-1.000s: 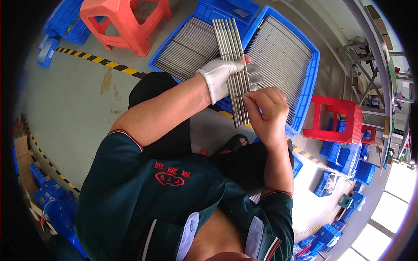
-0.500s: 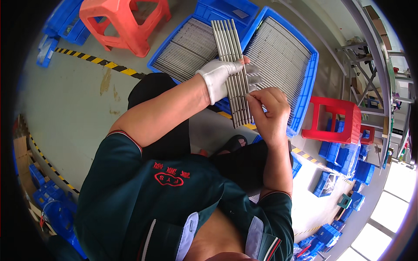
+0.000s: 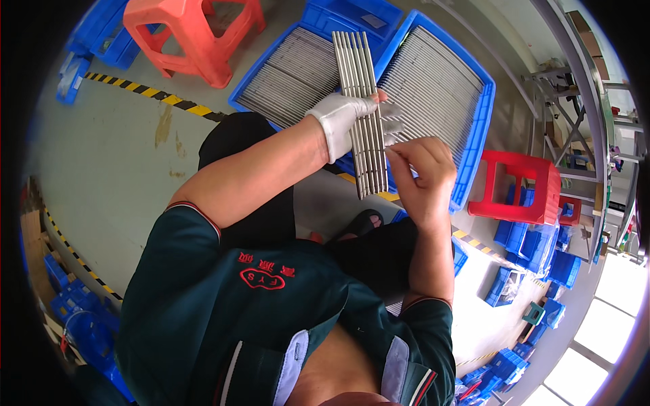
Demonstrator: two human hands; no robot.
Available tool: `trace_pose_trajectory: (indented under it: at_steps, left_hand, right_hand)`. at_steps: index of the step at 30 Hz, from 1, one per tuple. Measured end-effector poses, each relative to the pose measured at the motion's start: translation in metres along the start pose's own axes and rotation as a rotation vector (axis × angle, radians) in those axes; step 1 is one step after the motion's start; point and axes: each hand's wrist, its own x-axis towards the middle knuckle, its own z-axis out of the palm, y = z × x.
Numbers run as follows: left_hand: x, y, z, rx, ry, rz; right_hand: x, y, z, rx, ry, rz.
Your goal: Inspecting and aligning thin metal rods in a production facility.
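Gloved in thin white fabric with the thumb tip bare, the person's left hand (image 3: 340,120) grasps a flat row of slim, straight, silver metal rods (image 3: 353,64), thumb laid across the top and fingers reaching out beneath. Bare and curled, the right hand (image 3: 425,172) is at the row's right edge, thumb and forefinger brought together by the outermost rod — from where I stand I cannot tell whether they pinch it. The row is held up at a slight slant in front of the lap, its far ends above the crates.

Close in, I see a dark green short-sleeved shirt (image 3: 203,298) with red embroidery on the chest, then black trousers (image 3: 247,189), knees apart, and a dark sandal (image 3: 363,223) between them.

Past the knees sit two blue plastic crates, a left one (image 3: 245,110) and a right one (image 3: 479,135), both filled with grey metal rods (image 3: 433,81) lined up side by side.

Farther off, an orange-red plastic stool (image 3: 162,12) is at the left, near yellow-and-black striped tape (image 3: 145,91) on the grey floor (image 3: 135,203). Over to the right are a bright red plastic stool (image 3: 547,186), blue plastic bins (image 3: 565,271) and — beyond — grey metal framing (image 3: 586,81).
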Motion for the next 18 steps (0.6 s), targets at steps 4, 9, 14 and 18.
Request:
trace_pose_trajectory:
  at_steps: [4,9,14,18]
  left_hand:
    - [0.0015,0.0011,-0.0009,-0.001,0.007,0.002]
    - [0.0019,0.0002,-0.0006,-0.016,0.008,0.003]
    - [0.0,-0.0008,0.0009,0.013,0.04,-0.002]
    - [-0.0009,-0.001,0.0017,-0.004,0.037,0.003]
  right_hand:
    - [0.0004,0.0035,0.0026,0.034,0.003,0.042]
    - [0.0005,0.0047,0.0061,0.001,0.017,0.002]
    - [-0.0012,-0.0012,0.0069,-0.156,-0.071,-0.102]
    - [0.0003,0.0,0.0081,-0.089,0.02,-0.115]
